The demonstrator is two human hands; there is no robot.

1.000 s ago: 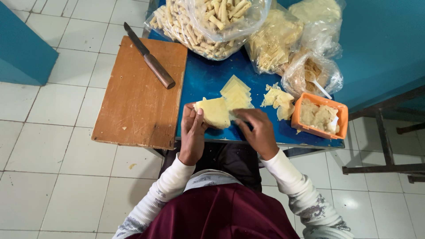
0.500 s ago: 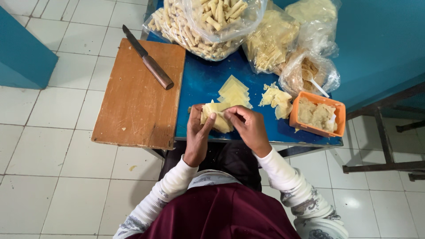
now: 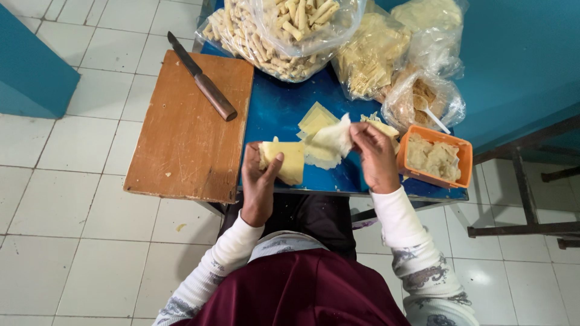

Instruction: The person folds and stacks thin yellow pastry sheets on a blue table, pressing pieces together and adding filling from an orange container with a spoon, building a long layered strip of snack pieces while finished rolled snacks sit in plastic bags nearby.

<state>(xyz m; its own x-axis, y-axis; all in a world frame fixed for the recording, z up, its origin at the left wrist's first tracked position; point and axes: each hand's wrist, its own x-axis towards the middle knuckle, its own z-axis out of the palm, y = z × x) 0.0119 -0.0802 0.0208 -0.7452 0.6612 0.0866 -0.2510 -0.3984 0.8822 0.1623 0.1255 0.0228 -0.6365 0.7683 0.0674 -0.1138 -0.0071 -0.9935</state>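
On the white tiled floor (image 3: 66, 199) stands a small blue desk (image 3: 275, 108), with a teal wall panel at far left and a teal surface at upper right; dark metal frame legs (image 3: 519, 199) show at the right edge. Over the desk's left part lies one brown wooden cutting board (image 3: 187, 130), and on it one knife (image 3: 201, 84) with a wooden handle, set diagonally, blade toward the top left.

Along the far edge of the desk sit clear plastic bags, four as far as I can count: one of rolled pastry sticks (image 3: 278, 30), the others holding pale yellow sheets and scraps (image 3: 368, 57). A short stack of pale yellow square wrappers (image 3: 317, 121) lies flat on the blue top. At the right edge stands one orange plastic tub (image 3: 434, 158) with pale filling.

The left hand (image 3: 260, 181) reaches up from the near edge, palm turned up, fingers closed round one yellow wrapper square (image 3: 284, 162), thumb laid across it. Just to its right, the right hand (image 3: 376, 157) is raised over the desk, its fingers pinched on the upper edge of a second, whiter wrapper (image 3: 329, 143) that hangs folded between the two hands. Both arms wear white patterned sleeves.
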